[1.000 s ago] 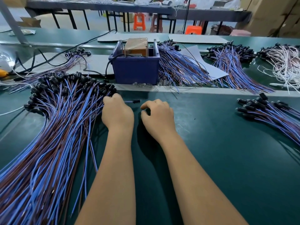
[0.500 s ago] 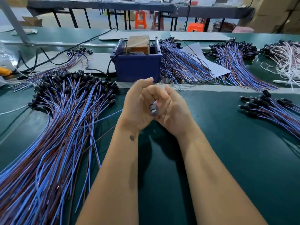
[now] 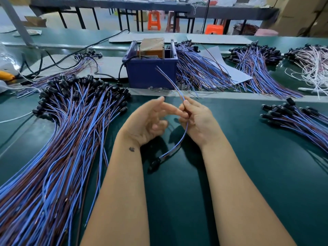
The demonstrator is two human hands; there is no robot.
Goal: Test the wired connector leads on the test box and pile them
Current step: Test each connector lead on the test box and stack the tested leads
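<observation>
Lead (image 3: 184, 134) | right hand (image 3: 198, 121) fingers pinch it | wire ends up-away, connector hangs toward person | left hand (image 3: 147, 119) fingers loose

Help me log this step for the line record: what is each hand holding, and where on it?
The right hand pinches one connector lead partway along its wires; the black connector hangs below. The left hand holds nothing.

A thin blue-and-brown wired lead (image 3: 184, 128) is pinched by the right hand (image 3: 198, 119); its bare ends rise above the fingertips (image 3: 185, 103), near the left hand (image 3: 147, 119), whose fingers are loosely spread.
</observation>
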